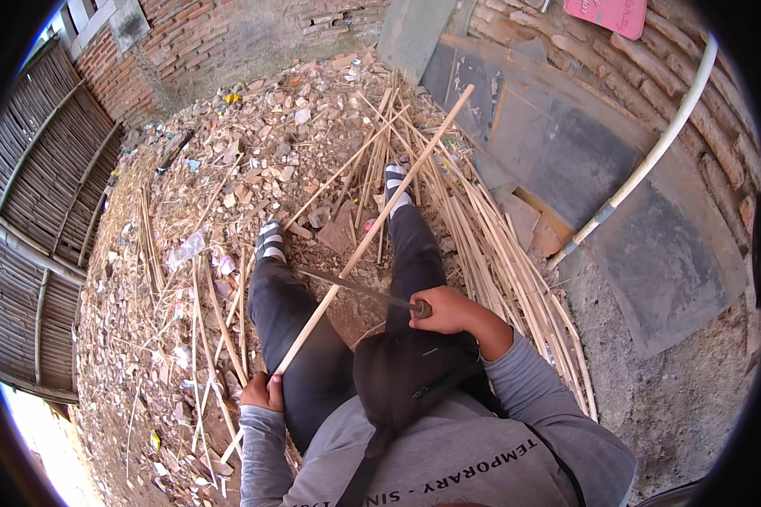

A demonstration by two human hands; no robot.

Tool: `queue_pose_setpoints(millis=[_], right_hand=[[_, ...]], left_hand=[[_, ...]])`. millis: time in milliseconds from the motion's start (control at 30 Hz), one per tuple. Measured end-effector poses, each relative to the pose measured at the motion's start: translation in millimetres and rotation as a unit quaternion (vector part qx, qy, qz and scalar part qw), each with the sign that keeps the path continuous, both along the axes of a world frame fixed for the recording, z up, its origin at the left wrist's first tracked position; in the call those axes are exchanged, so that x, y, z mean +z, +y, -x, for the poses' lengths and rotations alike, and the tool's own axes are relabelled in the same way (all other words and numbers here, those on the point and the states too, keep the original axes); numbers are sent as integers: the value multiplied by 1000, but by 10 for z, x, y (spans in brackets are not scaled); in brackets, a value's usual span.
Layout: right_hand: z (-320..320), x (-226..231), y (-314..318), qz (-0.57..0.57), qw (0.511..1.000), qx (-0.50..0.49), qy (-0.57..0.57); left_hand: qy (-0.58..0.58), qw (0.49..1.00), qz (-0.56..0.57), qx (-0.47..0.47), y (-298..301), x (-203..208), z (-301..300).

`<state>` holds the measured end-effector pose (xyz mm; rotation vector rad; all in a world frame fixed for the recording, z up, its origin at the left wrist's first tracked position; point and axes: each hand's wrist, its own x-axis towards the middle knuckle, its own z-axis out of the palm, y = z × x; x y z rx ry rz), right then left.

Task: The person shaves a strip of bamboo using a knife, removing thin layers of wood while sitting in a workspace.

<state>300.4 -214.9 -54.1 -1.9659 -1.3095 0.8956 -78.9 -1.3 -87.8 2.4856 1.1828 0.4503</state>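
A long pale bamboo strip (382, 226) slants across my lap, from beside my left hip up past my feet. My left hand (262, 392) is closed around its lower part, next to my left thigh. In my right hand (450, 311) is the handle of a long-bladed knife (365, 290), gripped above my right thigh. The blade points left and crosses the strip between my legs; whether it touches the strip, I cannot tell. A black bag (410, 367) rests against my front.
Many split bamboo strips (490, 262) lie bundled along my right side, with more strips (216, 329) on the left. Stone and brick rubble (254, 182) covers the ground. Dark boards (558, 139) and a pale pole (651, 156) lean at the right. A bamboo fence (38, 203) stands left.
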Motion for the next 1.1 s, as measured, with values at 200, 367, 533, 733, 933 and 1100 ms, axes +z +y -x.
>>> queue_pose_setpoints(millis=[200,367,533,733,933,1100], right_hand=[[18,-36,1,-21,1000,-19,-8],[29,-55,4,-20,1000,-21,-4],[38,-110,1,-30,999,-19,-16],[38,-114,-4,-29,999,-17,2],[58,-79,-4,-30,999,-14,8],[60,-120,-6,-32,999,-13,16]], left_hand=[[-3,1000,4,3,-1,2,-5],[-8,1000,-1,3,-10,6,-6],[-2,1000,-15,0,7,-33,3],[8,1000,-12,-2,-1,-10,-5],[8,1000,-8,-3,18,-28,16],[14,1000,1,2,21,-30,12]])
